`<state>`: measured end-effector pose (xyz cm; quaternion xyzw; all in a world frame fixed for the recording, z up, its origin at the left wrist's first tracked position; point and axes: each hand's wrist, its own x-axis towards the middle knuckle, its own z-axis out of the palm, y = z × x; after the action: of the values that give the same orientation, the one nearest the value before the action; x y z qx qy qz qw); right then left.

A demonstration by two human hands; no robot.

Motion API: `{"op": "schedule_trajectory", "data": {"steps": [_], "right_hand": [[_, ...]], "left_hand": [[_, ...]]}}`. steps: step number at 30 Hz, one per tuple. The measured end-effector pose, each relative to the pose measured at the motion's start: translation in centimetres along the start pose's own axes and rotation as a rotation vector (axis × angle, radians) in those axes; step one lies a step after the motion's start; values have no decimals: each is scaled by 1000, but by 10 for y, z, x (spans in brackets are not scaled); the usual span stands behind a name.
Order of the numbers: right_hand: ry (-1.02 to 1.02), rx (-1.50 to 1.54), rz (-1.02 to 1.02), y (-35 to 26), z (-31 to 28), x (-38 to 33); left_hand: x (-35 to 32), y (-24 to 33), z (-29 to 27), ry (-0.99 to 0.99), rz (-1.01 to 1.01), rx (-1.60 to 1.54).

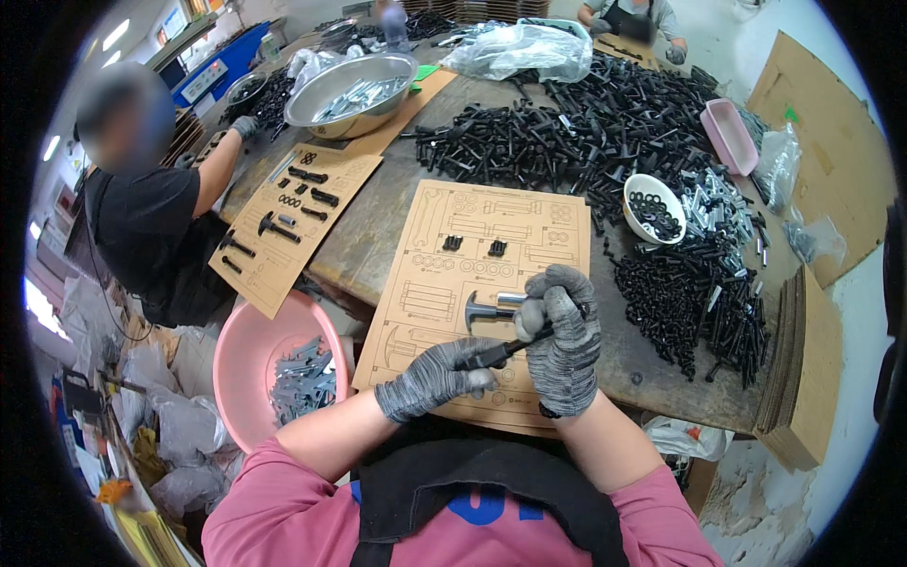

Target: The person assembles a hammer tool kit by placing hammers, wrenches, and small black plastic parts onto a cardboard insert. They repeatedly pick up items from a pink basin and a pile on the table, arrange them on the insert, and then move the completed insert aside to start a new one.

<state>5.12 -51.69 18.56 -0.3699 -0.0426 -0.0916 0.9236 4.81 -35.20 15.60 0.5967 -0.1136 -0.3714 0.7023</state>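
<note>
Over a printed cardboard sheet my gloved left hand is closed on one end of a dark rod-shaped part. The rod's other end runs up to my gloved right hand, whose curled fingers are around it. Left of the right fingers sit a black T-shaped piece and a silver cylinder; whether these are gripped or lie on the sheet I cannot tell. Two small black parts, one at left and another at right, rest on the upper sheet.
Heaps of black metal parts cover the table's far side. A white bowl of black rings stands at right, near silver tubes. A pink basin is at lower left. A co-worker works beside another laid-out sheet.
</note>
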Motion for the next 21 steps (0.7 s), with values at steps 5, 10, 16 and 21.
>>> {"op": "schedule_trajectory", "data": {"steps": [5, 10, 16, 21], "right_hand": [[-108, -813, 244, 4, -10, 6], [-571, -1310, 195, 33, -28, -2], [-768, -1883, 201, 49, -23, -12], [-744, -1839, 208, 38, -37, -9]], "left_hand": [[-22, 3, -45, 271, 470, 853], [-36, 3, -98, 345, 452, 1403], [-43, 4, -108, 99, 250, 1353], [-46, 5, -107, 63, 182, 1346]]}}
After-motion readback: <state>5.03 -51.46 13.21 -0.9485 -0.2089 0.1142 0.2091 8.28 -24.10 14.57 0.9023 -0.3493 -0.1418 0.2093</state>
